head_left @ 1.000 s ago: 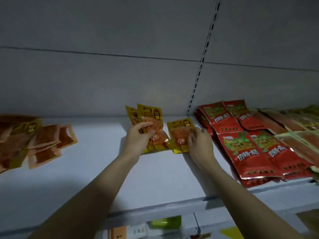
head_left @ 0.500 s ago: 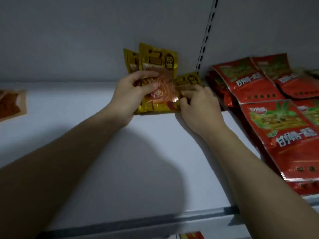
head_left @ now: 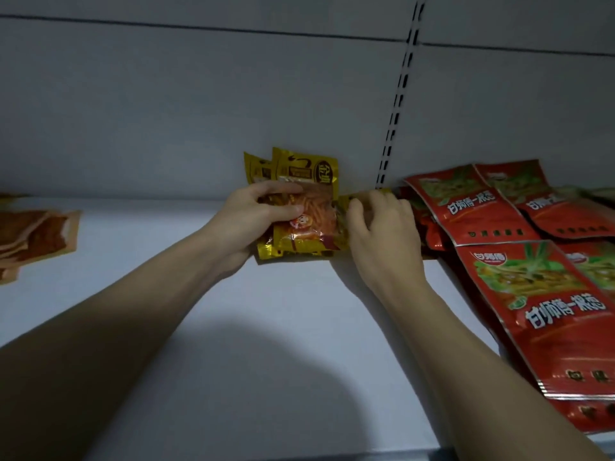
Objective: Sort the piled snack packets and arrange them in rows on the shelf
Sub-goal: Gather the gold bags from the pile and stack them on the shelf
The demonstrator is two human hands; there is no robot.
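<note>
Unmoved, left hand (head_left: 248, 217) grips yellow packets (head_left: 307, 211) on shelf (head_left: 266, 327).

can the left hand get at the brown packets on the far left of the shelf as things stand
Probably not at once. The left hand grips the yellow packets and would have to let go first. Otherwise the way looks free: only bare shelf lies between it and the brown packets.

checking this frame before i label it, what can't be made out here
- Head view: the count of yellow packets, overlapped and covered by the left hand.
- What the right hand holds; its fingers hide it.
- Brown packets, cut off by the left edge.
- Red packets, cut off by the right edge.
</note>
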